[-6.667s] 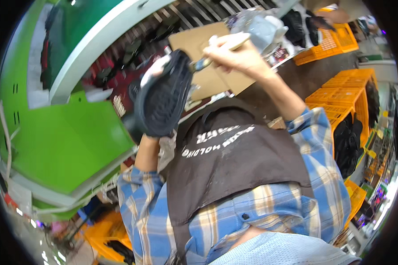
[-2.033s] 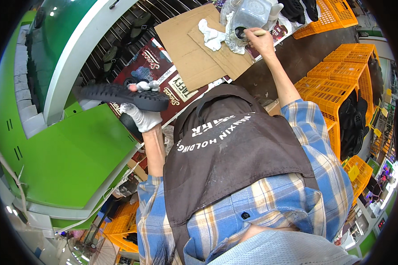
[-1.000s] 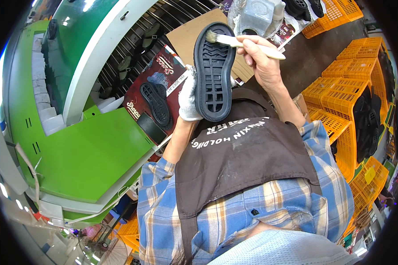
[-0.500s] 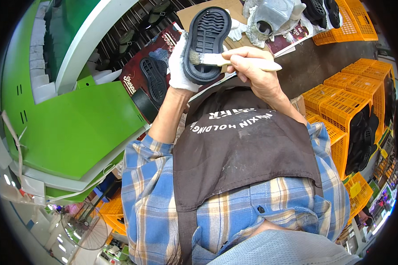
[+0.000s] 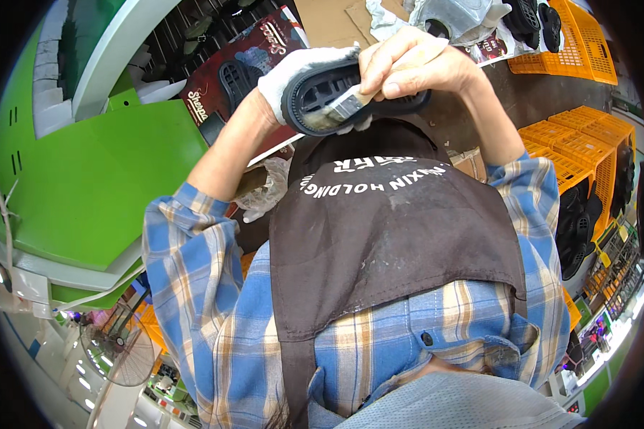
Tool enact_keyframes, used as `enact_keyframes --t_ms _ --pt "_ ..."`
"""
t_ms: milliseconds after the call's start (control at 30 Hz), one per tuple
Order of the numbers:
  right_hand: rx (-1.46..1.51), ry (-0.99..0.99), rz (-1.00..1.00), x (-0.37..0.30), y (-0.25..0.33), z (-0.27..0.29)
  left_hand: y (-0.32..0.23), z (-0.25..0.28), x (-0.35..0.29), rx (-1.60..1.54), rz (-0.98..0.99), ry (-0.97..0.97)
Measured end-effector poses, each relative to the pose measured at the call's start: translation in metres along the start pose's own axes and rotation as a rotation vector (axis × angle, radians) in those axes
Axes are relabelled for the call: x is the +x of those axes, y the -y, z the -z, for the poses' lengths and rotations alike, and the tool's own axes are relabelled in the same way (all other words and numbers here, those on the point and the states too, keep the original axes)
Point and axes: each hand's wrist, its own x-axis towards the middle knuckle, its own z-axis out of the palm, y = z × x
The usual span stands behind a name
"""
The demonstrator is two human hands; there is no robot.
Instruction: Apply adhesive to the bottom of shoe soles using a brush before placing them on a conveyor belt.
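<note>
In the head view, the gloved left hand (image 5: pixel 293 71) clamps its fingers on a black sole (image 5: pixel 328 84), tilted in front of the dark apron (image 5: pixel 401 229); the right hand (image 5: pixel 433 71) pinches a brush (image 5: pixel 347 106) against it. Brushing seems the step in hand; the next stroke likely calls for a steady hold. On the far side lie cardboard (image 5: pixel 328 25) and a dark-red board (image 5: pixel 245 57), left a green panel (image 5: pixel 114 186), right orange crates (image 5: pixel 583 151).
</note>
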Motion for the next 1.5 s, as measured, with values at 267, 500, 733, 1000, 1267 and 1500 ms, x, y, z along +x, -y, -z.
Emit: enact_keyframes --t_ms 267,500,733,1000,1267,1500 --pt "-0.275 0.179 -0.104 -0.012 0.013 0.039 0.007 0.026 -0.02 -0.661 0.496 -0.232" --pt "-0.149 -0.531 0.1 -0.058 0.014 0.044 -0.004 -0.008 -0.01 -0.521 -0.126 -0.616" --pt "-0.095 -1.033 0.39 -0.015 -0.001 -0.036 0.041 -0.021 0.011 0.293 -0.357 -0.907" --pt "-0.196 -0.97 0.349 0.026 -0.004 -0.079 0.056 -0.052 0.033 -0.631 -0.495 -0.567" --pt "0.073 -0.597 0.126 0.03 0.017 -0.062 0.088 -0.039 0.024 -0.337 -0.225 -0.517" --pt "-0.113 -0.294 -0.072 0.017 0.035 0.006 0.02 -0.028 -0.017 -0.119 0.141 -0.231"
